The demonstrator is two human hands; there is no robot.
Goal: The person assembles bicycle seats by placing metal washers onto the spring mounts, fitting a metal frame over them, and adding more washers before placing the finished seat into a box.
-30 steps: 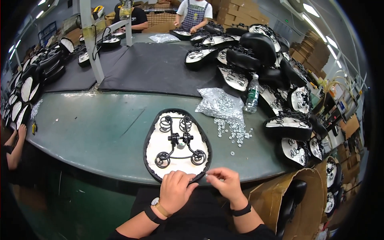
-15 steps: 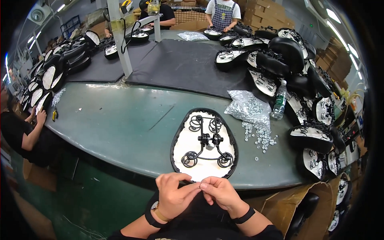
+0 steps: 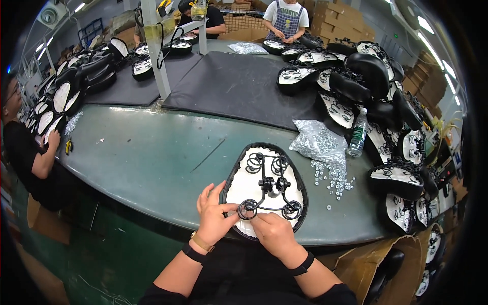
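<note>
A bicycle saddle (image 3: 264,231) lies upside down near the table's front edge, its white underside facing up and its black rim around it. Fixed on it is a black wire frame (image 3: 268,201) with coils at the corners and a clamp in the middle. At the near left coil spring (image 3: 247,209), the thumb and forefinger of my left hand (image 3: 216,218) close on the coil, the other fingers spread along the saddle's rim. My right hand (image 3: 277,235) is closed beside the same coil; its fingertips hide whatever they pinch.
Right of the saddle lie a plastic bag of nuts (image 3: 320,142), loose nuts (image 3: 333,180) and a water bottle (image 3: 358,134). Saddles (image 3: 351,86) are piled at the right. A cardboard box (image 3: 361,259) stands below the front edge. Co-workers sit left and far; a metal post (image 3: 156,56) rises from the table.
Both hands have moved forward from before the saddle's near edge onto its near left coil. In the picture, the saddle and table sit slightly lower and further right. A far co-worker's hands have risen.
</note>
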